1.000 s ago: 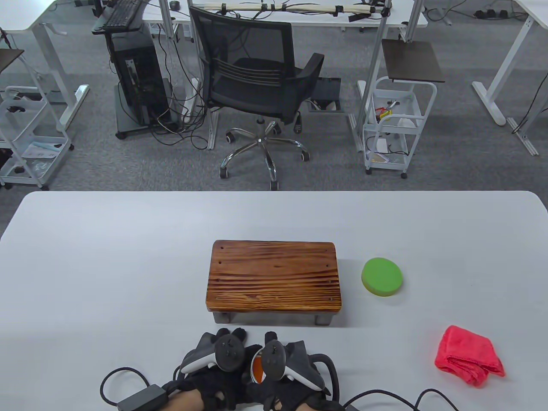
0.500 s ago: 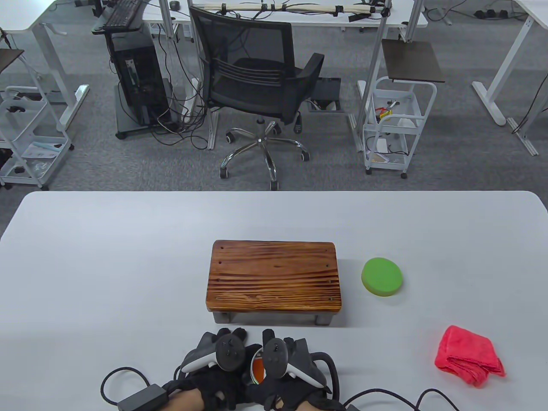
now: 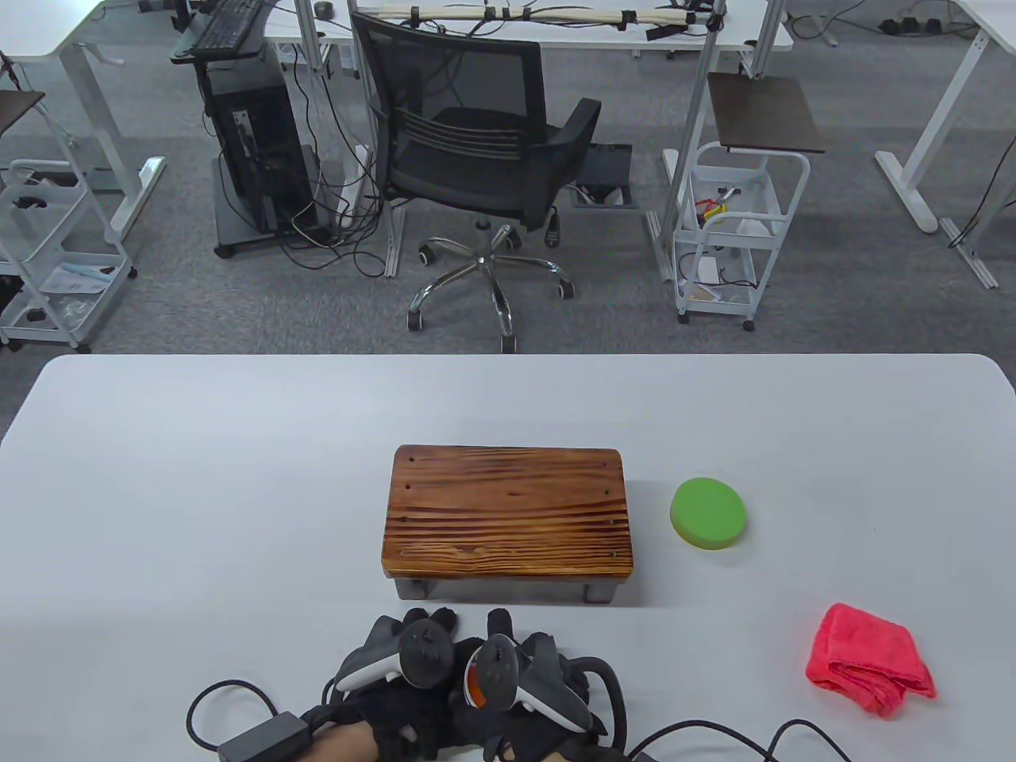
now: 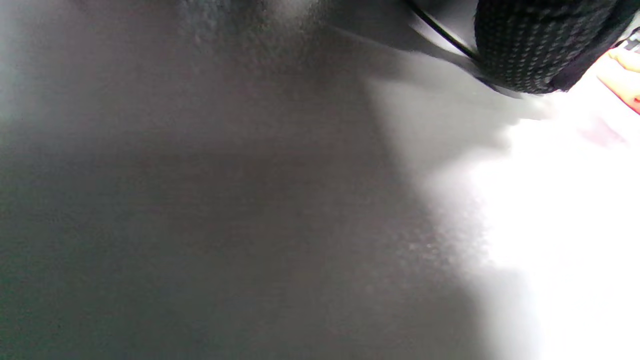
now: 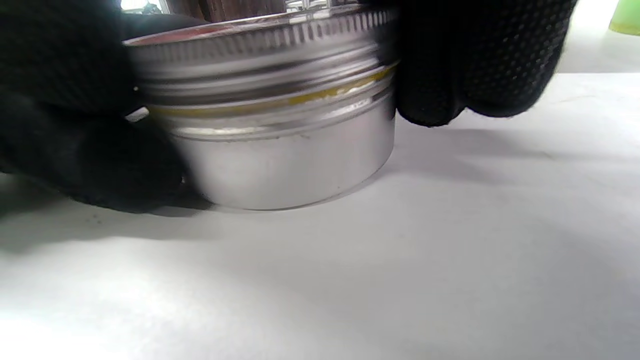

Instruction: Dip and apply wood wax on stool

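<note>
A low wooden stool (image 3: 508,512) stands at the table's middle. Just in front of it, both gloved hands meet around a round metal wax tin with an orange top (image 3: 474,684). In the right wrist view the tin (image 5: 280,150) stands on the table with its ribbed screw lid (image 5: 260,45) on. My right hand (image 3: 516,643) grips the lid's rim, with its fingers (image 5: 480,60) on the right side. My left hand (image 3: 421,635) holds the tin from the left. The left wrist view shows only shadowed table and one gloved finger (image 4: 530,45).
A green round sponge pad (image 3: 708,513) lies right of the stool. A folded red cloth (image 3: 869,659) lies at the front right. Glove cables (image 3: 238,714) trail along the table's front edge. An office chair (image 3: 476,151) stands beyond the far edge.
My right hand has turned to the left over the tin, and its tracker now covers more of the orange top. My left hand and the stool have not moved.
</note>
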`<control>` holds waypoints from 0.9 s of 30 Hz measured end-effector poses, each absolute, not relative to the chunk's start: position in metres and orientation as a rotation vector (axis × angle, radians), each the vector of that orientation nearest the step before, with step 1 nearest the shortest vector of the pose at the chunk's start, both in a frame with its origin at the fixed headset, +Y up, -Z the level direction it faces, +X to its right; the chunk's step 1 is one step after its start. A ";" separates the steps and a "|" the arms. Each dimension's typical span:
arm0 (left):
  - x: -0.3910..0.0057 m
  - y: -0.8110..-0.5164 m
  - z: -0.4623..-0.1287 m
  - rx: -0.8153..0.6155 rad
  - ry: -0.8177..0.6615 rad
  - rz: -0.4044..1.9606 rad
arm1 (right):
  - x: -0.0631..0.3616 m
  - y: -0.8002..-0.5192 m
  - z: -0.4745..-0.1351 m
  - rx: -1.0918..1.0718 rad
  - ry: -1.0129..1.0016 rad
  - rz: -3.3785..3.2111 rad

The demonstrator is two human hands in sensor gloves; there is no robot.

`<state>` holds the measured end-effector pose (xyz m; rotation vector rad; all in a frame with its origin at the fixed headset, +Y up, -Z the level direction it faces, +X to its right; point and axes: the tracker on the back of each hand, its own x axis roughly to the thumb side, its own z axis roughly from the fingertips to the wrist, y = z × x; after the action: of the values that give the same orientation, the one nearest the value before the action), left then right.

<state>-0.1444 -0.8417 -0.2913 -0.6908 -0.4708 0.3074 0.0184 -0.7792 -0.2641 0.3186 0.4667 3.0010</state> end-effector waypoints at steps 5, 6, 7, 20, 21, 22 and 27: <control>-0.144 -0.842 -0.292 -0.696 -0.471 0.319 | 0.020 -0.780 -0.266 0.332 0.494 2.962; -0.144 -0.842 -0.292 -0.697 -0.470 0.320 | 0.021 -0.780 -0.266 0.343 0.501 2.958; -0.144 -0.842 -0.292 -0.698 -0.470 0.321 | 0.021 -0.780 -0.266 0.346 0.512 2.950; -0.143 -0.842 -0.292 -0.701 -0.476 0.296 | 0.023 -0.777 -0.266 0.241 0.582 3.019; -0.143 -0.842 -0.291 -0.700 -0.475 0.292 | 0.022 -0.777 -0.265 0.240 0.586 3.028; -0.143 -0.842 -0.291 -0.699 -0.475 0.290 | 0.020 -0.777 -0.265 0.247 0.583 3.032; -0.142 -0.842 -0.291 -0.698 -0.477 0.290 | 0.016 -0.774 -0.263 0.283 0.490 3.065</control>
<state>-0.1420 -0.8422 -0.2911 -0.6981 -0.4770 0.2896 0.0158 -0.7737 -0.2633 0.2830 0.4905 3.0649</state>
